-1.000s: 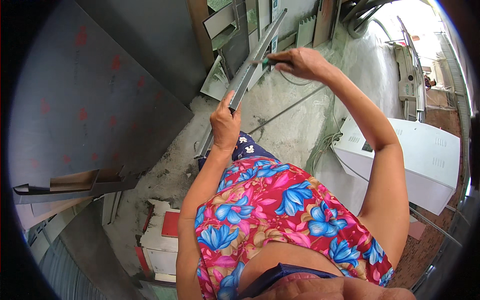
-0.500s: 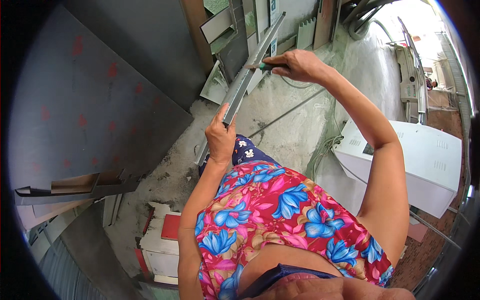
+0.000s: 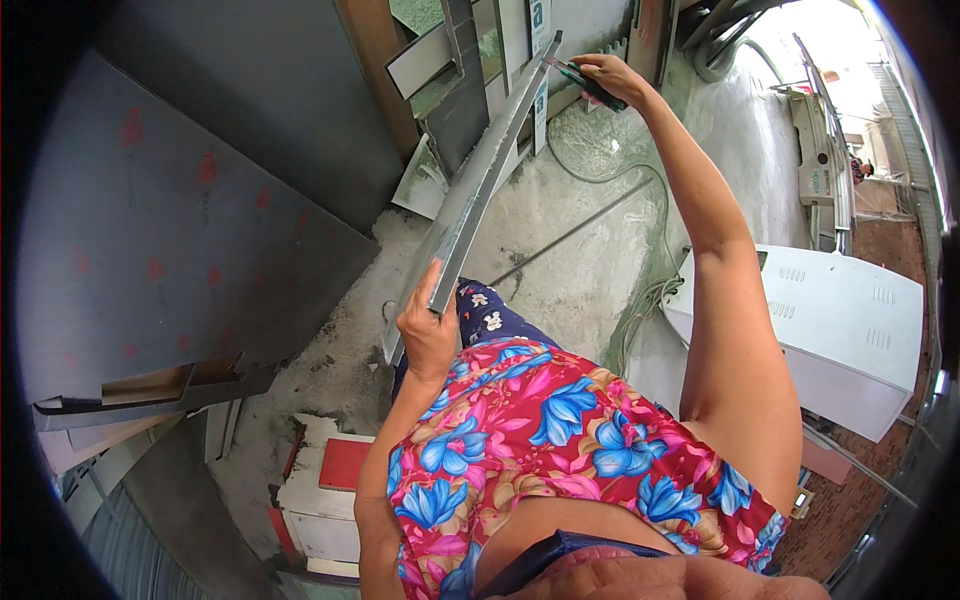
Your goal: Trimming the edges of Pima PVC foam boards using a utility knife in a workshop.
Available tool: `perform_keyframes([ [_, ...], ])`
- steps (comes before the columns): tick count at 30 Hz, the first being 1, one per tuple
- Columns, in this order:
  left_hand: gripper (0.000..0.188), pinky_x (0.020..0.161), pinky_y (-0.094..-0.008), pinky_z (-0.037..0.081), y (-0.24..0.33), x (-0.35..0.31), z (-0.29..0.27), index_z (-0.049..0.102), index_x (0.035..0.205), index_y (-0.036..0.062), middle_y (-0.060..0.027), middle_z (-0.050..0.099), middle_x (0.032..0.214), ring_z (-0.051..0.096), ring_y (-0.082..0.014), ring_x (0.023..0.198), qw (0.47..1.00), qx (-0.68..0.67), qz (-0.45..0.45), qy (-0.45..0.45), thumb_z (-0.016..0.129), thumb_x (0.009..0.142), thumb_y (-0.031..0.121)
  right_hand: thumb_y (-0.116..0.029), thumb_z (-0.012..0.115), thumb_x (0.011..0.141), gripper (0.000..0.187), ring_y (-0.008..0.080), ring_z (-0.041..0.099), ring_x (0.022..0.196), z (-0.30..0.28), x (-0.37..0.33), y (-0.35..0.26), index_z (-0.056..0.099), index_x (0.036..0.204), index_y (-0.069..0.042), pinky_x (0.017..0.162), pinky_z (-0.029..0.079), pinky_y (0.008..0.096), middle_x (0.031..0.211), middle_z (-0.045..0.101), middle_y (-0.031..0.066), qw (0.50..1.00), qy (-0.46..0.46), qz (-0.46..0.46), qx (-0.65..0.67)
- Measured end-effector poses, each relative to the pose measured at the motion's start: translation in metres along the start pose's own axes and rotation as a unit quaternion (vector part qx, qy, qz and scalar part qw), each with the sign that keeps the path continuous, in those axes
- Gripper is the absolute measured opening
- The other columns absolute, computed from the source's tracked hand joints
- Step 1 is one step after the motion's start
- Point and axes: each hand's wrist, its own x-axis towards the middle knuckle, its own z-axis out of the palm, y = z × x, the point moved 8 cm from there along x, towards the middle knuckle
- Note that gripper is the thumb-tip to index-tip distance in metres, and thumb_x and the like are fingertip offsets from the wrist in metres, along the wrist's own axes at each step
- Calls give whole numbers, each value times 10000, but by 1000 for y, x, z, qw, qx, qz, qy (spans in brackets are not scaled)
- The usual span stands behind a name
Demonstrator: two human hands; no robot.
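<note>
My left hand (image 3: 426,335) is closed around the near end of a long, narrow grey panel (image 3: 465,205) with a raised edge strip. The panel slants away from my body, up and to the right. At its far end my right hand (image 3: 615,78) grips a hand tool (image 3: 592,86) with a black-and-green handle. The tool's thin tip is at the panel's edge; whether it touches cannot be told. Its exact kind is too small to make out.
Large dark sheets (image 3: 180,250) with red marks lean at left. Offcut boards (image 3: 420,62) stand against the far wall. A thin rod (image 3: 570,230) and a coiled hose (image 3: 650,300) lie on the concrete floor. A white metal cabinet (image 3: 830,310) stands at right.
My right hand has moved the tool away from me along the panel's edge to its far end. My left hand and the panel's near end have shifted slightly toward my body.
</note>
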Motion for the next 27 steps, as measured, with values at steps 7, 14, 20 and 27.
perform_keyframes([
  [7, 361, 756, -400, 540, -7, -2, 16, 645, 1262, 52, -223, 703, 1046, 702, -376, 938, 999, 5, 13, 32, 689, 908, 107, -196, 536, 1005, 327, 112, 612, 558, -4, 36, 2, 650, 1293, -90, 507, 511, 271, 714, 654, 61, 986, -38, 23, -160],
  [14, 484, 969, -408, 507, -12, -29, 14, 587, 1294, 6, -215, 640, 1257, 619, -380, 1166, 999, -15, -31, -24, 702, 824, -2, -185, 567, 970, 323, 125, 630, 561, 52, -16, -35, 667, 1253, -68, 508, 531, 288, 789, 690, 69, 932, -207, 49, -294],
  [20, 524, 974, -410, 506, -14, -56, 10, 576, 1307, -1, -214, 625, 1283, 616, -380, 1173, 1000, -12, -1, -24, 706, 799, -14, -108, 511, 902, 324, 145, 604, 481, 33, -10, -32, 701, 1158, -43, 466, 514, 311, 617, 619, 59, 919, -137, 41, -369],
  [27, 518, 979, -405, 508, -26, -73, -7, 582, 1299, 0, -205, 628, 1284, 620, -364, 1176, 1000, -17, 10, -21, 697, 795, -30, -228, 588, 828, 254, 168, 599, 491, 58, -10, -40, 699, 665, -68, 484, 472, 354, 558, 624, 63, 857, -158, 91, -483],
])
